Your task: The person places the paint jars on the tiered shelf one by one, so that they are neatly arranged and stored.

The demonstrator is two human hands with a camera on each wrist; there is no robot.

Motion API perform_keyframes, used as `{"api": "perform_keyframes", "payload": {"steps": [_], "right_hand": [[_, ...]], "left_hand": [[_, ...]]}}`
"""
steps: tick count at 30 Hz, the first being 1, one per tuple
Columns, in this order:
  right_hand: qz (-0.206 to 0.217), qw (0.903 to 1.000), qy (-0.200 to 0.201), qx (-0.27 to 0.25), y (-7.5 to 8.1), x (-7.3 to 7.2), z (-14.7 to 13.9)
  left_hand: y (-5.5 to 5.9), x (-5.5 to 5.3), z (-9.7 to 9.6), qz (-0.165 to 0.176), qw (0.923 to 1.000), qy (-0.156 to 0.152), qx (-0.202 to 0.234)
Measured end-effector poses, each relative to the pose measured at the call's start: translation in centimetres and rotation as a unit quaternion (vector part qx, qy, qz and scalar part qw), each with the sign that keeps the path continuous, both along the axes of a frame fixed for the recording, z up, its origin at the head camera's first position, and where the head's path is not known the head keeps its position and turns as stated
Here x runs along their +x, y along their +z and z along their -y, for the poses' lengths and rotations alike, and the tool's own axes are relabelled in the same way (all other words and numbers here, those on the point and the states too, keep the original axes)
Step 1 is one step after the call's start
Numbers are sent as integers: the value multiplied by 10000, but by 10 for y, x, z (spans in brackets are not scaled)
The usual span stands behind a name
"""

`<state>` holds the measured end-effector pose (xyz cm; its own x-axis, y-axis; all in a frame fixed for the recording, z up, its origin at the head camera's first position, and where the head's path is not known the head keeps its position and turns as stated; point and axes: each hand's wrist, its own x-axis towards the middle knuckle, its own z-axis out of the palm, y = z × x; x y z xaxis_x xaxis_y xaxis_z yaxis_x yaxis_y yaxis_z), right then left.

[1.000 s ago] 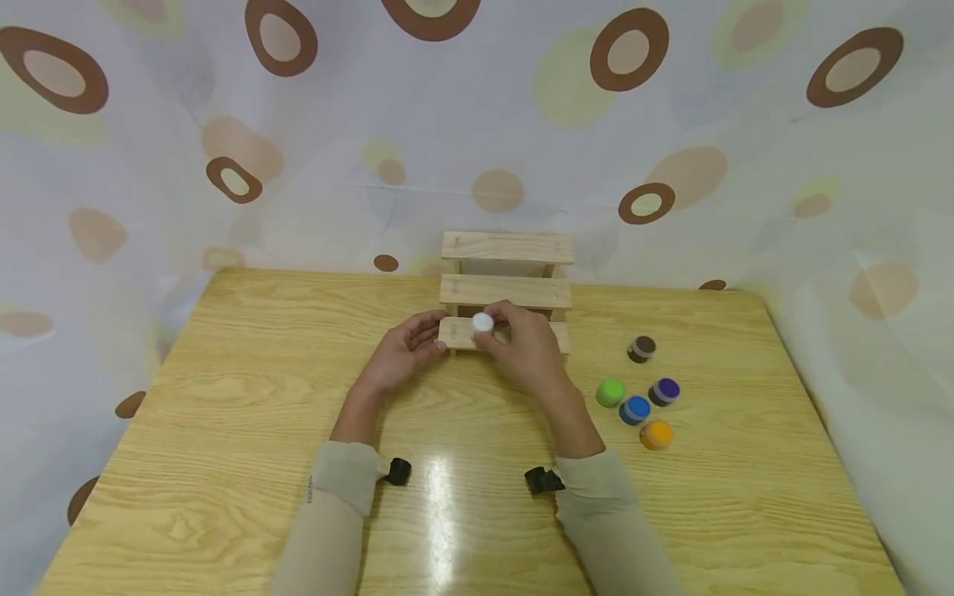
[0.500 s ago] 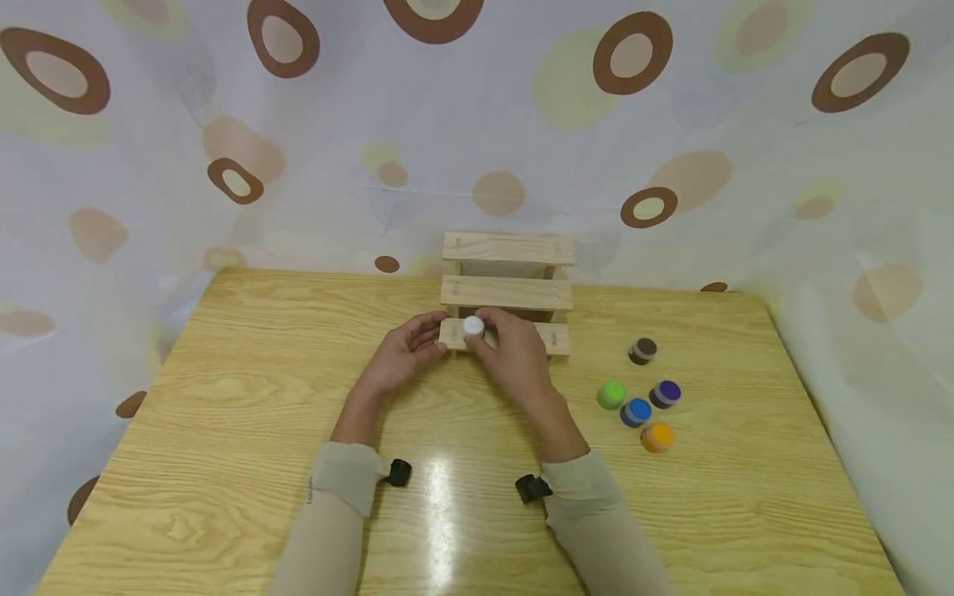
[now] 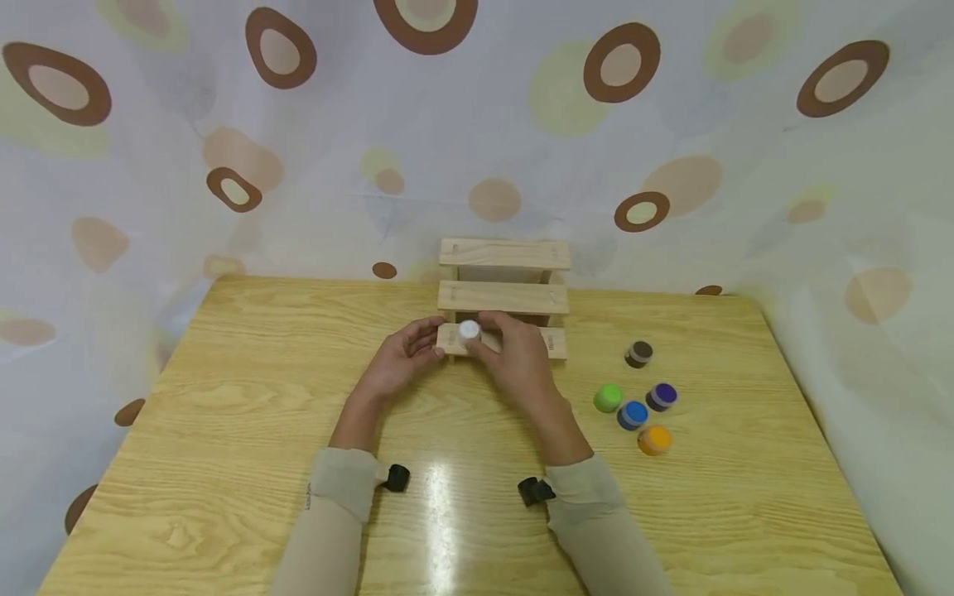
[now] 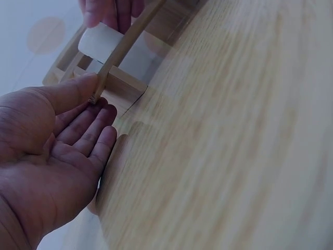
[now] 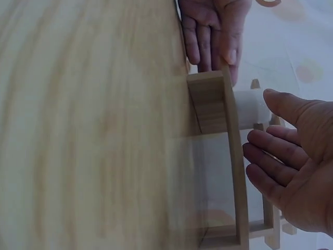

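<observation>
A small three-step wooden shelf [image 3: 503, 295] stands at the back of the table. On its lowest board, near the left end, is a white jar [image 3: 469, 332], probably paint. My right hand [image 3: 519, 364] holds the jar between thumb and index finger; its other fingers [image 5: 268, 161] stretch loosely beside the board in the right wrist view. At the board's left end, my left hand [image 3: 398, 362] touches the wood with its thumb, its fairly straight fingers [image 4: 86, 127] lying by the end below. The contact of the right index finger is partly hidden.
Right of the shelf stand several small jars: dark brown [image 3: 638, 354], green [image 3: 608, 398], purple [image 3: 662, 396], blue [image 3: 632, 415] and orange [image 3: 655, 440]. A patterned cloth [image 3: 328, 165] hangs behind and beside the wooden table [image 3: 224, 414].
My right hand has moved slightly left along the lowest board with the white jar, then nearly stopped. My left hand stays at the board's end.
</observation>
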<state>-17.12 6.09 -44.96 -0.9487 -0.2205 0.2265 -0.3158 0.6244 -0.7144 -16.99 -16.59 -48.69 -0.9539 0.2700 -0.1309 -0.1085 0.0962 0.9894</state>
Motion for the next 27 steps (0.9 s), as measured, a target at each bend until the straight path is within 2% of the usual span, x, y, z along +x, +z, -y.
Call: {"api": "perform_keyframes", "payload": {"steps": [5,14,27], "right_hand": [[110,9997,-121,-185,10,1,-12],[264,9951,-394,-869,25,3,-42],[-352,9839,-1011,-1433,30,-7,-105]], "left_hand": [[-2,1,0,-28,10000,-8,9],[-5,-1,0,-111,9999,-49,69],[-5,1,-2,-108,9999,10,42]]}}
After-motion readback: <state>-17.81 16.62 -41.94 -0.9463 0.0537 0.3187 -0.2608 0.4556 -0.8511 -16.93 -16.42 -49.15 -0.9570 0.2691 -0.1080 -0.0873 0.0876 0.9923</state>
